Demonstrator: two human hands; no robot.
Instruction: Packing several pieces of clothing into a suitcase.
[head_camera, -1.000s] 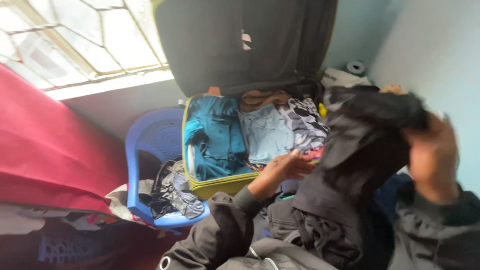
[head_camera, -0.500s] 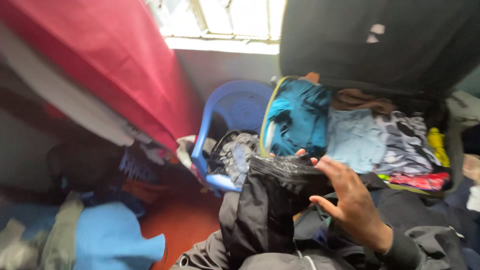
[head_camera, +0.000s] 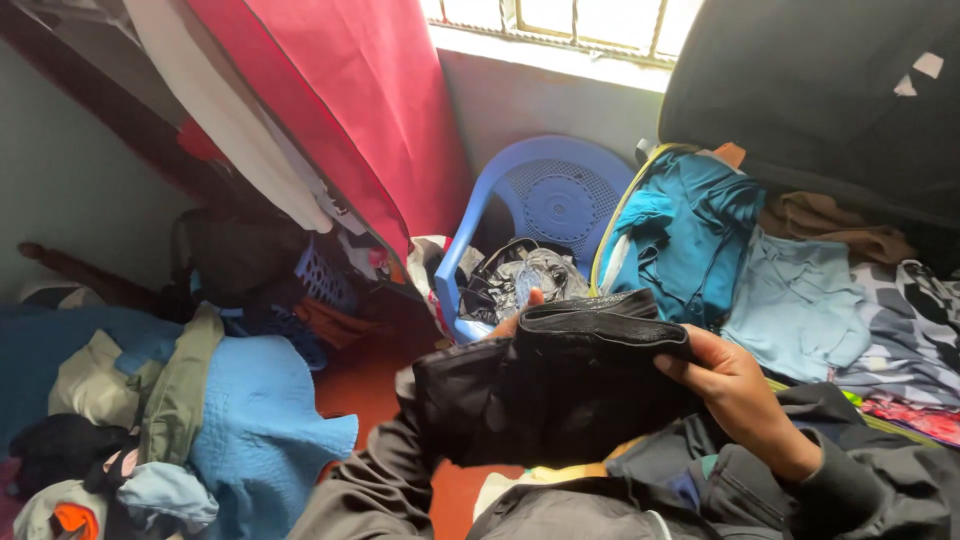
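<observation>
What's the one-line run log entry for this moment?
right hand: gripping folded black garment | left hand: behind garment, grip hidden | beyond: open suitcase, blue plastic chair

Daylight is admitted through the overexposed window (head_camera: 560, 22); the room is softly lit, edges slightly blurred, dark fabrics underexposed.

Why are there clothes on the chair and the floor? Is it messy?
Yes. Crumpled clothes sit bunched on the blue chair, and a loose pile of clothes lies heaped at left. Both hands hold a folded black garment.
</observation>
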